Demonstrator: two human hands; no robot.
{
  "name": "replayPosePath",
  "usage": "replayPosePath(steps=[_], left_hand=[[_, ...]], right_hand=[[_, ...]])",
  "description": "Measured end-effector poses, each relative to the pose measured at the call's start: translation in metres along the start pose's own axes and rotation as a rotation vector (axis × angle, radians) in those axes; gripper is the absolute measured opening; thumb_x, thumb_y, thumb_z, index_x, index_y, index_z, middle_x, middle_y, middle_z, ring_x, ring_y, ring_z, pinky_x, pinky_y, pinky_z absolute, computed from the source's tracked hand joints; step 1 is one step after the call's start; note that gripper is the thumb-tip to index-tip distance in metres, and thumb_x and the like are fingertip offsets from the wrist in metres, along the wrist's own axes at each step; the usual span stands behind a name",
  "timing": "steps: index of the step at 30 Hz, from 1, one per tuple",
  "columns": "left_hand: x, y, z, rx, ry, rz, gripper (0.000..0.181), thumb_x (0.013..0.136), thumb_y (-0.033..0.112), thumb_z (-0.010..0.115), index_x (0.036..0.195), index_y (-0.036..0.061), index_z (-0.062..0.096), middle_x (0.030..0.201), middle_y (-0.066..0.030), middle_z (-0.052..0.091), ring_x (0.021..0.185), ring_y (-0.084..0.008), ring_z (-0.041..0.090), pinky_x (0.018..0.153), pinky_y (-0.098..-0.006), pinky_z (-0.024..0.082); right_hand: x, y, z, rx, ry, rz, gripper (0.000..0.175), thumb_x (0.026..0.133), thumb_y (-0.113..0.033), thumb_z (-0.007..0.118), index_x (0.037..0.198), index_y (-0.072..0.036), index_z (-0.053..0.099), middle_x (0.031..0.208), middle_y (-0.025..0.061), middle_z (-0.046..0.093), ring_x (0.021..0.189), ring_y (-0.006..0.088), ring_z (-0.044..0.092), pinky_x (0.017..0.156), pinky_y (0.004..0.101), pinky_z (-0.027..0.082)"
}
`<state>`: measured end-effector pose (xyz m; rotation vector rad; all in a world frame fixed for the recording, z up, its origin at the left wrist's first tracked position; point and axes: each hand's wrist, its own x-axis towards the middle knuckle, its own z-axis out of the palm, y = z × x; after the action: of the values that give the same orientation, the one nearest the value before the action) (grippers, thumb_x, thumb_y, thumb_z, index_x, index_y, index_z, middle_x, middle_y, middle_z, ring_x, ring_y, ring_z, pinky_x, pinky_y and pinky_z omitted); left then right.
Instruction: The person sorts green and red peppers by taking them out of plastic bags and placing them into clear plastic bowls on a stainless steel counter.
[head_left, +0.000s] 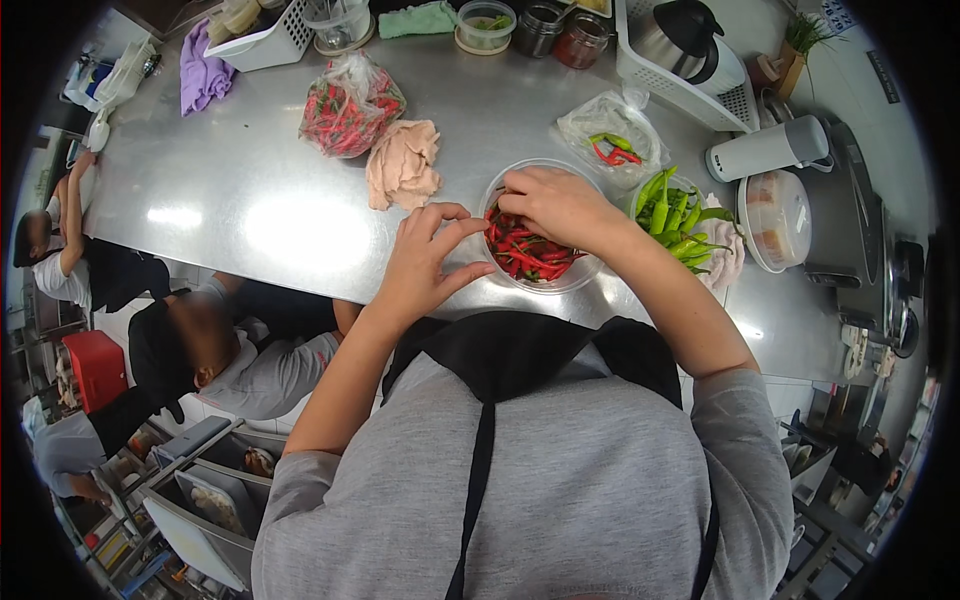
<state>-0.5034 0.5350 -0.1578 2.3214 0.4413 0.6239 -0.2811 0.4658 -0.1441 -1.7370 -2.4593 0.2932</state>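
A clear round plastic bowl (596, 274) of red chili peppers (536, 259) stands in front of me on the steel table. My right hand (559, 206) reaches over its far side, fingers bent down among the chilies; the fingertips are partly hidden, so a grip cannot be made out. At the bowl's left rim is my left hand (431, 259), thumb and fingers spread apart, with nothing seen between them. Right of the bowl, green chili peppers (675, 217) fill another clear container. Behind it lies a clear plastic bag (611, 135) with a few red and green chilies.
A bag of red chilies (352, 109) and a crumpled peach cloth (405, 165) lie left on the steel table (187, 172). White baskets (266, 37), jars (581, 41), a white flask (765, 150) and a lidded container (776, 217) border it. A co-worker (255, 360) is close at left.
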Motion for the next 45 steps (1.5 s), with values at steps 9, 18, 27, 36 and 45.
replayPosePath(steps=[9, 18, 27, 36, 45], left_hand=[[-0.001, -0.004, 0.002, 0.023, 0.019, 0.047, 0.046, 0.071, 0.034, 0.073, 0.111, 0.0155, 0.059, 0.105, -0.0055, 0.051, 0.096, -0.0249, 0.049, 0.083, -0.0369, 0.037], [-0.001, -0.003, 0.002, 0.002, 0.017, 0.042, 0.047, 0.071, 0.034, 0.073, 0.111, 0.0148, 0.059, 0.105, -0.0057, 0.052, 0.097, -0.0249, 0.049, 0.084, -0.0371, 0.037], [-0.001, 0.0, 0.001, -0.013, -0.003, 0.017, 0.046, 0.069, 0.022, 0.077, 0.109, 0.0104, 0.058, 0.107, -0.0085, 0.052, 0.101, -0.027, 0.05, 0.087, -0.0365, 0.038], [-0.002, -0.001, 0.0, -0.024, -0.019, 0.009, 0.046, 0.07, 0.023, 0.076, 0.11, 0.01, 0.058, 0.107, -0.0084, 0.053, 0.101, -0.0269, 0.05, 0.088, -0.0364, 0.038], [-0.005, -0.007, 0.01, -0.103, 0.035, 0.026, 0.047, 0.071, 0.031, 0.075, 0.112, 0.0131, 0.058, 0.106, -0.0074, 0.053, 0.097, -0.0259, 0.051, 0.083, -0.0366, 0.039]], right_hand=[[-0.008, -0.003, 0.001, -0.098, 0.117, -0.032, 0.023, 0.075, -0.019, 0.064, 0.097, -0.013, 0.058, 0.096, 0.0008, 0.055, 0.095, 0.021, 0.054, 0.08, 0.0354, 0.047], [-0.03, 0.006, -0.051, 0.778, 0.201, 0.427, 0.014, 0.081, -0.009, 0.066, 0.093, -0.007, 0.06, 0.089, -0.0009, 0.06, 0.081, 0.0082, 0.054, 0.074, 0.0241, 0.043], [-0.051, 0.012, -0.043, 1.377, 0.287, 0.443, 0.019, 0.08, 0.0, 0.066, 0.096, -0.006, 0.058, 0.094, 0.0028, 0.064, 0.089, 0.0103, 0.058, 0.084, 0.025, 0.046], [-0.065, 0.082, -0.054, 0.85, 0.45, 0.532, 0.018, 0.077, -0.003, 0.066, 0.093, -0.006, 0.058, 0.092, 0.0023, 0.064, 0.086, 0.011, 0.057, 0.078, 0.0262, 0.045], [-0.052, 0.042, -0.063, 0.261, 0.492, 0.546, 0.019, 0.074, -0.007, 0.067, 0.091, -0.004, 0.059, 0.087, 0.0064, 0.06, 0.079, 0.0205, 0.058, 0.072, 0.0307, 0.047]])
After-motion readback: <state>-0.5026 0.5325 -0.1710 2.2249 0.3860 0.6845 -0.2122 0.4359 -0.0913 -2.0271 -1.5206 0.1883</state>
